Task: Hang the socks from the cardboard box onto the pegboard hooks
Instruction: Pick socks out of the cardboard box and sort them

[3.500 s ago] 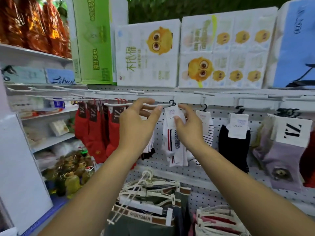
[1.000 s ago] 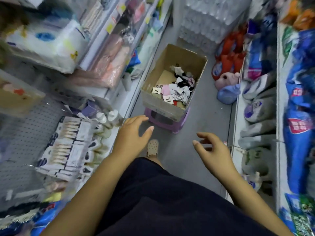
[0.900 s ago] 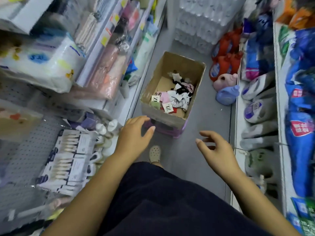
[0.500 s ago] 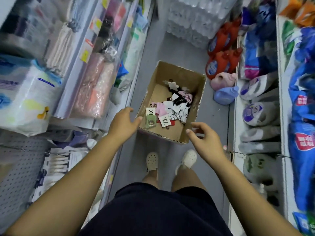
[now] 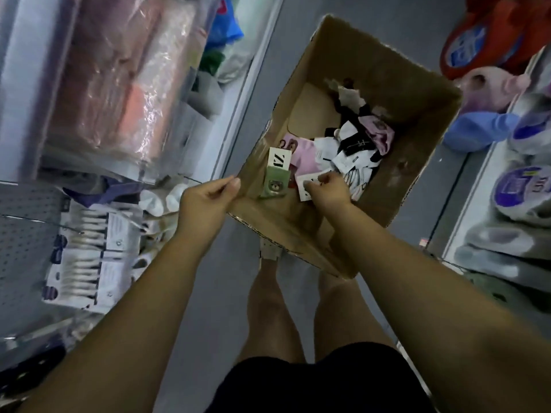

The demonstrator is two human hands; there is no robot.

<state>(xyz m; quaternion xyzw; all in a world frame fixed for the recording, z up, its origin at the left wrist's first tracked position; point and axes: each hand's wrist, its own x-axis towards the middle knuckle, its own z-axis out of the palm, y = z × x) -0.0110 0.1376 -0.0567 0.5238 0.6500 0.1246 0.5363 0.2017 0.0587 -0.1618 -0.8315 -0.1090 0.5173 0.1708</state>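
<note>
Right hand [image 5: 328,189] is down in the cardboard box [image 5: 417,174] pinching a white sock card [image 5: 307,186] while the left hand [image 5: 208,201], loosely curled and empty, steadies the near rim, so I'd lift by the card and let the sock untangle from the pile.

Both forearms are seen bare from the bottom corners of the view up to the left hand [image 5: 208,201] and the right hand [image 5: 328,189]; no sleeve, watch or ring is shown. Dark, near-black shorts [image 5: 319,383] are worn, and the legs below them are left uncovered. A pale perforated clog [image 5: 269,251] is worn on one foot.
</note>
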